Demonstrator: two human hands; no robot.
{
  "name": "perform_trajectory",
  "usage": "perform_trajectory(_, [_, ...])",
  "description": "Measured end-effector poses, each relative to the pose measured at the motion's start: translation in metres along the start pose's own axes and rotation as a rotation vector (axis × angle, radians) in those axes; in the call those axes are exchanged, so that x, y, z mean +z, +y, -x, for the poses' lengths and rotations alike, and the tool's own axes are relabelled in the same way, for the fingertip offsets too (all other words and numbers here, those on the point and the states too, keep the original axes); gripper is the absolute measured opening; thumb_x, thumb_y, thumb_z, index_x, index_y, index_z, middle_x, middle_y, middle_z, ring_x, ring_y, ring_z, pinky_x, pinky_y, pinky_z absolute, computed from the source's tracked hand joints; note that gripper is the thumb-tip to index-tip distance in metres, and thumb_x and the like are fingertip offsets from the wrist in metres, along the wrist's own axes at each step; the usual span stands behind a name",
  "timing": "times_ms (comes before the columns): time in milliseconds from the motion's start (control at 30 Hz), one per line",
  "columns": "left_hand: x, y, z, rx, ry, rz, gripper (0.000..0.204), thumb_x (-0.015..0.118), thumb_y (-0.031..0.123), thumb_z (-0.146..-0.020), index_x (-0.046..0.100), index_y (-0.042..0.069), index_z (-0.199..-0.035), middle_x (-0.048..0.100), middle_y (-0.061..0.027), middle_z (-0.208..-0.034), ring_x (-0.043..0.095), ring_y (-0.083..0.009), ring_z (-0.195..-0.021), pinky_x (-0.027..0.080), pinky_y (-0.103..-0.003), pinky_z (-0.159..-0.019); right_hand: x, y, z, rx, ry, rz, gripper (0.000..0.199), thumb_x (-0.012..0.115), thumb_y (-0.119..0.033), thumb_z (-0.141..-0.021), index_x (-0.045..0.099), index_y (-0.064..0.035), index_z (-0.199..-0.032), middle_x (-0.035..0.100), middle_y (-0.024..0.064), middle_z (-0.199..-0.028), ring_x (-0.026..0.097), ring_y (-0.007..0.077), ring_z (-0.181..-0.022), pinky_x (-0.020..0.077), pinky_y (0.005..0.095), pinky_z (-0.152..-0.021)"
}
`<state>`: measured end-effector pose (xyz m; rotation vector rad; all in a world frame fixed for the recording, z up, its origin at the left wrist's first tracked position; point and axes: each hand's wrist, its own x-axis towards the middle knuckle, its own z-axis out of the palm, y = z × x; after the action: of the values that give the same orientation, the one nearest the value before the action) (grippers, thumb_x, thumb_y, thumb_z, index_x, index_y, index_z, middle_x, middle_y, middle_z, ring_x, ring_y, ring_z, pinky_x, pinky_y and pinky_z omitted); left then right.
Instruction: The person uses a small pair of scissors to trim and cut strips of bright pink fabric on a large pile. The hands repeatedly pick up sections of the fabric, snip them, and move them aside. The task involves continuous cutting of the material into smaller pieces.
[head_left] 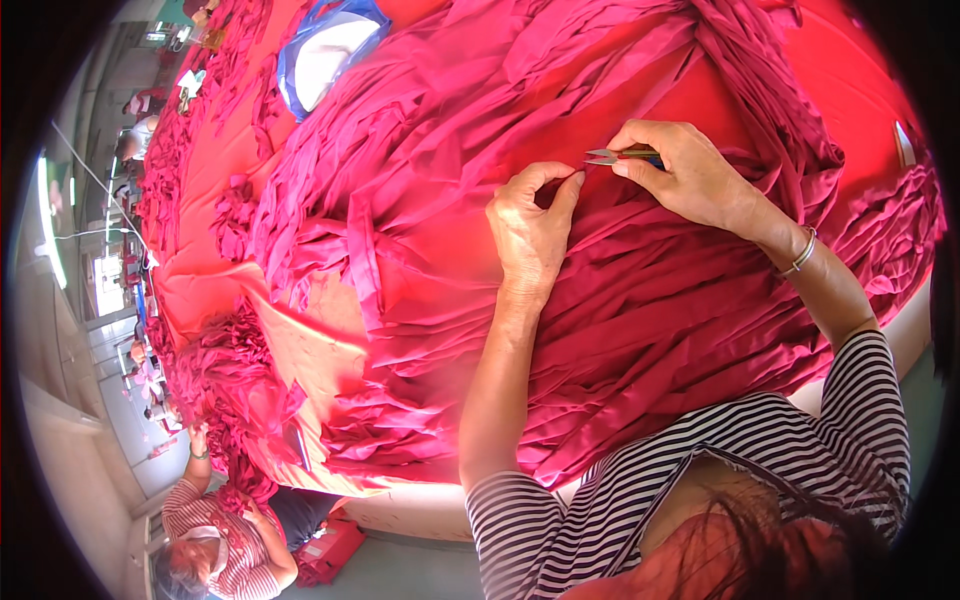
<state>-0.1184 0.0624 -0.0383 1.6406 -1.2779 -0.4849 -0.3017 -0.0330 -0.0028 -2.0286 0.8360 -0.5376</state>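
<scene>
Thread snips (612, 157) with short pointed blades sit in my right hand (680, 172), which is closed round their handle. Their blades point left, toward my left fingertips. My left hand (530, 225) has its thumb and forefinger pinched together just short of the snips' tips. Whatever is between those fingertips is too small to make out. Beneath both hands spreads a big heap of crimson fabric strips (620, 300), lying in long loose folds. A brighter red cloth (590, 115) shows under the strips.
A blue and white bag (335, 55) lies on the heap at the far left. A pale pointed object (905, 145) is at the far right. At the lower left a co-worker (220, 535) handles crimson fabric (225, 370) beside a red crate (333, 550).
</scene>
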Motion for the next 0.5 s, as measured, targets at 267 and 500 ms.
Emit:
perform_trajectory(267, [0.002,0.000,0.000,0.007,0.004,-0.044,0.013,0.079,0.009,-0.081,0.073,0.000,-0.089,0.074,-0.0068,-0.083,0.067,-0.0116,-0.077,0.052,-0.027,-0.077,0.002,0.009,-0.003,-0.040,0.008,0.047,0.014,0.067,-0.013,-0.090,0.067,-0.0013,-0.098,0.069,0.0146,-0.080,0.065,0.0306,-0.070,0.0483,0.0381,-0.066])
perform_trajectory(500, [0.002,-0.003,0.002,0.000,0.025,-0.040,0.014,0.080,0.008,-0.081,0.072,0.000,-0.088,0.073,-0.0063,-0.082,0.066,-0.0112,-0.076,0.052,-0.027,-0.076,-0.002,0.000,-0.002,0.048,-0.105,-0.055,0.014,0.067,-0.009,-0.093,0.065,0.0015,-0.102,0.068,0.0074,-0.082,0.061,0.0116,-0.076,0.0481,0.0291,-0.070])
